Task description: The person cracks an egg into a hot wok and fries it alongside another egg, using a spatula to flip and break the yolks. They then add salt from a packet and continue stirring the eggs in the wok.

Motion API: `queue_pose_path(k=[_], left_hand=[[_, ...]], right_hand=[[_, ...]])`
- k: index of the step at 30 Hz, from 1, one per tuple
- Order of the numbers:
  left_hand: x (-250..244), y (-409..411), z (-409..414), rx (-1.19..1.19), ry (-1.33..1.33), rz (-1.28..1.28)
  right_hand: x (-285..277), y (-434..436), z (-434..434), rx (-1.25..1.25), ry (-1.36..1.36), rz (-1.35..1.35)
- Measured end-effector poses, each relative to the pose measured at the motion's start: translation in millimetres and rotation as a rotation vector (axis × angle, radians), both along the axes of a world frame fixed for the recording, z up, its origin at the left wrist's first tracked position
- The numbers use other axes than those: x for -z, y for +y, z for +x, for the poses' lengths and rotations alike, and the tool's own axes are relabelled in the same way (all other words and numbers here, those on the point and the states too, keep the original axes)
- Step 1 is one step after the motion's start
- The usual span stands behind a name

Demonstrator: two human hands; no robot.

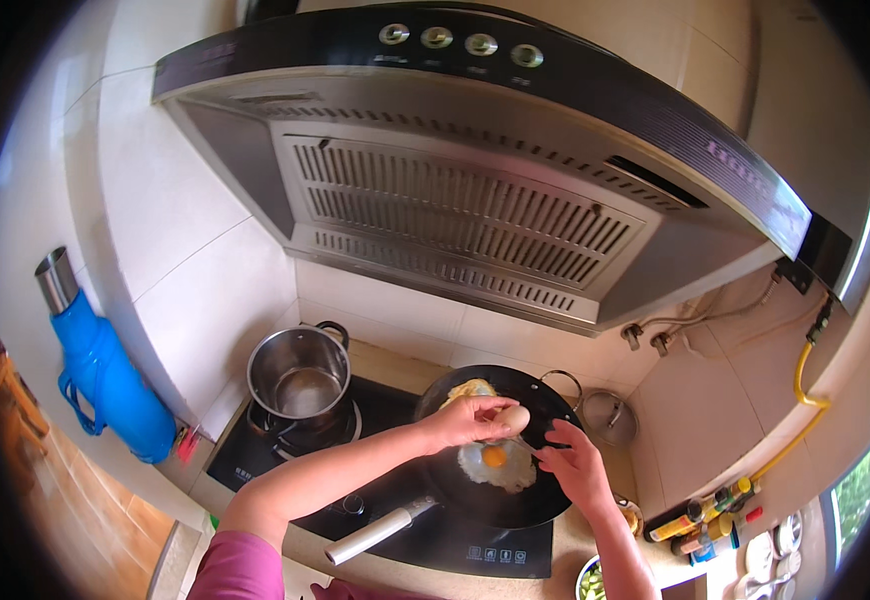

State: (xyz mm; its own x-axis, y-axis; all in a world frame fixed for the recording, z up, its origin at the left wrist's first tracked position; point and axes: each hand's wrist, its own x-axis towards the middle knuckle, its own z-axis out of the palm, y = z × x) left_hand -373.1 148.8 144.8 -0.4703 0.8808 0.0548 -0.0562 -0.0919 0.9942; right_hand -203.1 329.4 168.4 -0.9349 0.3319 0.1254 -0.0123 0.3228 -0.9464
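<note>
My left hand (472,420) holds a whole pale egg (512,418) in its fingertips, above a black wok (450,495). Close on the right is my right hand (573,461), its thumb and fingers pinching what looks like a thin metal utensil (526,447) just under the egg; its shape is partly hidden. Below both hands, a frying egg (495,469) with an unbroken orange yolk lies in the wok. Another fried egg (468,390), browned at its edge, is farther back in the wok, partly covered by my left hand. The wok's pale handle (371,534) points toward me.
A steel pot (300,375) stands on the left of the black cooktop (405,551). A range hood (450,202) overhangs it. Behind the wok leans a lid (609,416). Seasoning bottles (697,521) and a bowl of chopped greens (592,581) are at the right; a blue thermos (108,382) is left.
</note>
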Motion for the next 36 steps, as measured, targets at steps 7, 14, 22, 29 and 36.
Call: queue_pose_path(k=[7, 14, 22, 29, 36], left_hand=[[-33.2, -104.1, 28.5, -0.074, -0.393, 0.345], [14.1, -264.5, 123.3, -0.446, -0.373, 0.615], [136.3, -377.9, 242.4, -1.259, -0.545, 0.451], [345.0, -425.4, 297.9, -1.487, -0.200, -0.707], [378.7, -496.6, 183.5, -1.470, -0.074, -0.943]], right_hand=[[-22.3, -48.2, 60.5, -0.333, -0.121, -0.186], [48.6, -64.5, 99.9, -0.811, -0.362, -0.292], [60.1, -110.5, 86.6, -0.846, -0.494, 0.072], [70.6, -135.4, 64.5, -0.987, -0.439, 0.278], [75.4, -162.5, 54.3, -0.982, -0.633, 0.299]])
